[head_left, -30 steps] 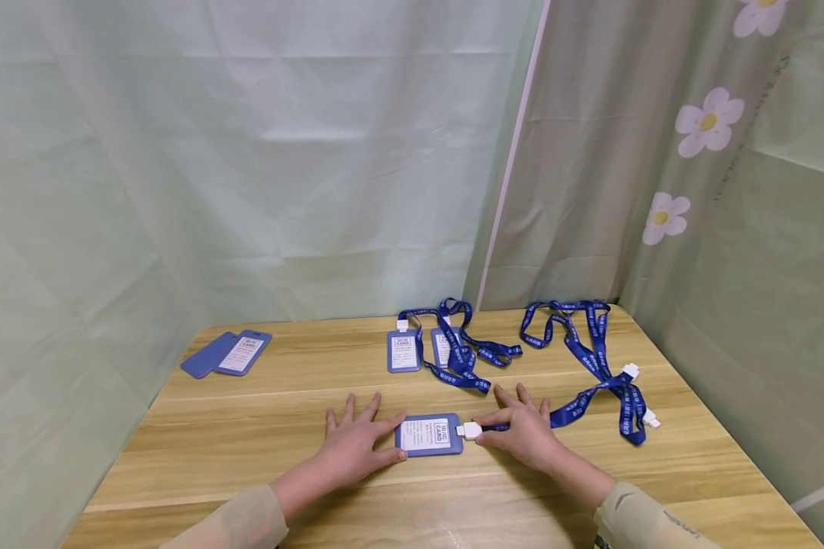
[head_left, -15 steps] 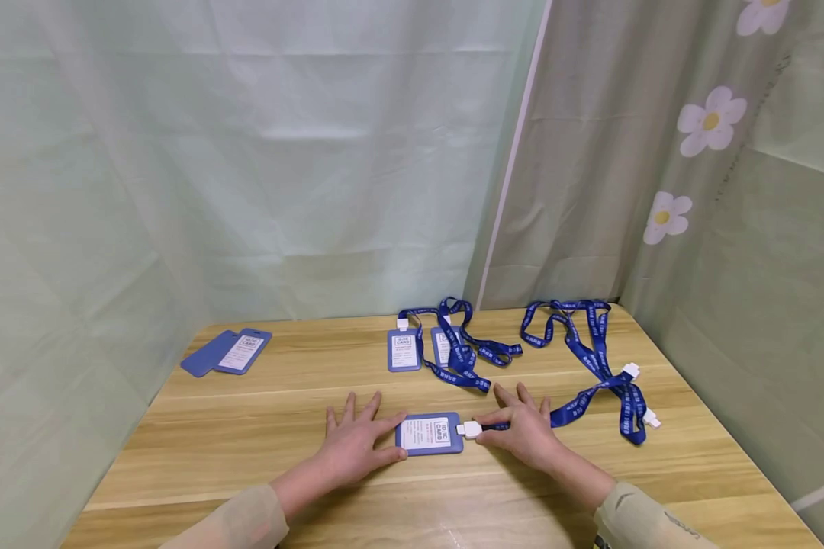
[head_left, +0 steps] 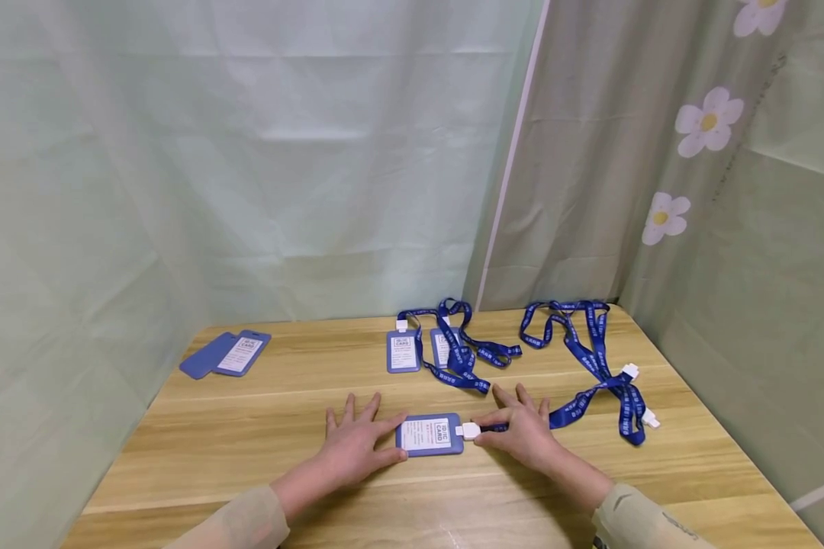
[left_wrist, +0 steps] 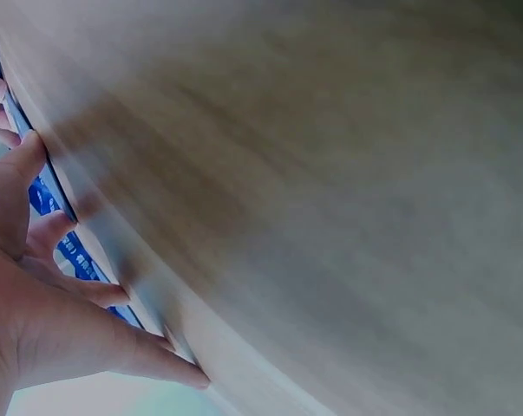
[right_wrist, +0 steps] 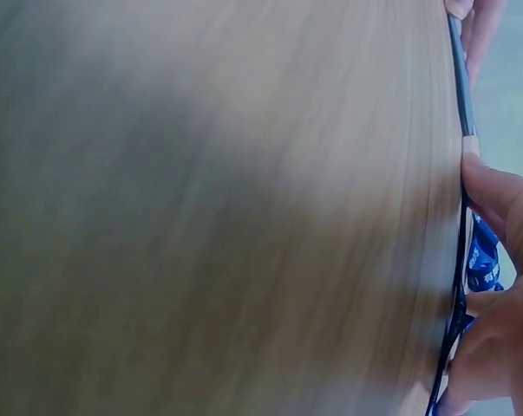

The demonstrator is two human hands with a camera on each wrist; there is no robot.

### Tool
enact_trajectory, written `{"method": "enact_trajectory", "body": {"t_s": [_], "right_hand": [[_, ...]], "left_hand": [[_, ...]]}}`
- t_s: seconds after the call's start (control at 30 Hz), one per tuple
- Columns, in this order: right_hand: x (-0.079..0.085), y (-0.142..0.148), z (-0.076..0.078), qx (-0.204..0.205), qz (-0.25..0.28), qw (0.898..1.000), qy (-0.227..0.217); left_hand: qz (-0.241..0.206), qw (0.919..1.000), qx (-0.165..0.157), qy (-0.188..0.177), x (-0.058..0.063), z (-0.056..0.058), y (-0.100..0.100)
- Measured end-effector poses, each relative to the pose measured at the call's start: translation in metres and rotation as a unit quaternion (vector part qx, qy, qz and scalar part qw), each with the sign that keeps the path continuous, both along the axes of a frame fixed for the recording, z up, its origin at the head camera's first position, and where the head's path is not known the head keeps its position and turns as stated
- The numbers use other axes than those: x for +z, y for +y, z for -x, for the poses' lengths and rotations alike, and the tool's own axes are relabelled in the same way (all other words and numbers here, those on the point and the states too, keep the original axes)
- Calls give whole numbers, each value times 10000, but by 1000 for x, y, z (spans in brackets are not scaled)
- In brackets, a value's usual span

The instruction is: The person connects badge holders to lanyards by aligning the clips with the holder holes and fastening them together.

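Observation:
A blue ID card holder point(head_left: 429, 435) lies sideways on the table, its printed face up. My left hand point(head_left: 354, 447) holds its left end between thumb and index finger, the other fingers spread on the wood. At the holder's right end sits a white clip point(head_left: 471, 431) on a dark blue lanyard point(head_left: 571, 412). Thumb and index finger of my right hand point(head_left: 526, 436) pinch the lanyard at this clip. The clip meets the holder's slot end; whether it is latched cannot be seen. In the right wrist view, the holder point(right_wrist: 462, 78) shows edge-on.
Two ID card holders overlap at the back left, one face up point(head_left: 243, 353), one plain blue point(head_left: 204, 357). Two more holders point(head_left: 403, 352) with lanyards point(head_left: 461, 358) lie at the back middle. Tangled lanyards with white clips point(head_left: 630, 371) cover the table's right side. Curtains point(head_left: 343, 168) surround the table point(head_left: 281, 396).

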State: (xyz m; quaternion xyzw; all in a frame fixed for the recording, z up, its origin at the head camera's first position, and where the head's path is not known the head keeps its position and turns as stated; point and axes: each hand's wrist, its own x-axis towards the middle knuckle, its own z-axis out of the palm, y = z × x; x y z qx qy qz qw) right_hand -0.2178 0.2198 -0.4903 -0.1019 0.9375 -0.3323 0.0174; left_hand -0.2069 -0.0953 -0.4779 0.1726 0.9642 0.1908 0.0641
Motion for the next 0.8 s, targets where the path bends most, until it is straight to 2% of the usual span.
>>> {"method": "enact_trajectory", "body": {"t_s": [0.33,0.6,0.8], "right_hand": [[3,4,-2,71,13,10000,11],[6,10,-3,2,-72,9999,128],[8,14,-1,-19,-192,9997,142]], "left_hand": [[74,9999,-83,20,3,1,-6],[118,9995,-279,85,4,2,-33],[280,9996,-93,43,9,2,-58]]}}
